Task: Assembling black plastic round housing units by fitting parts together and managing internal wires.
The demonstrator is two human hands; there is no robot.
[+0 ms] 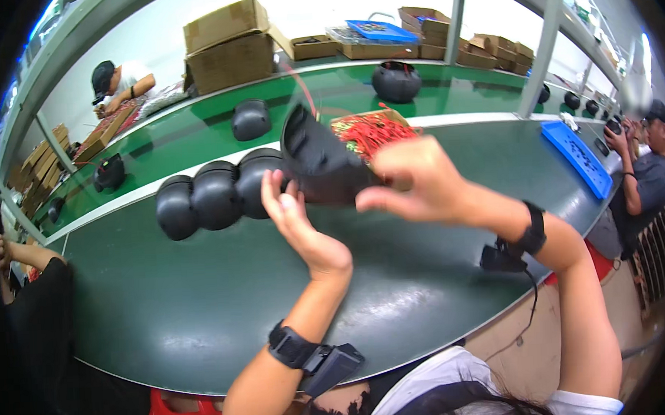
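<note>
A black, rounded plastic shell (329,167) is held tilted above the green worktop, its hollow side facing up and left. My left hand (300,224) supports it from below on the left, fingers pressed against its wall. At its right end my right hand (420,181) is curled at the edge, thumb below, somewhat blurred; its fingertips are partly hidden. A thin red wire (303,86) rises near the shell's top. Just behind lies a box of red wires (377,131). To the left, several similar black shells (217,194) stand in a row, touching.
Beyond a pale divider runs a green conveyor belt (313,97) with more black shells (251,120). A blue tray (575,156) of small parts lies at the right. Cardboard boxes (229,60) stand at the back. Other people sit at the far left, back left and right.
</note>
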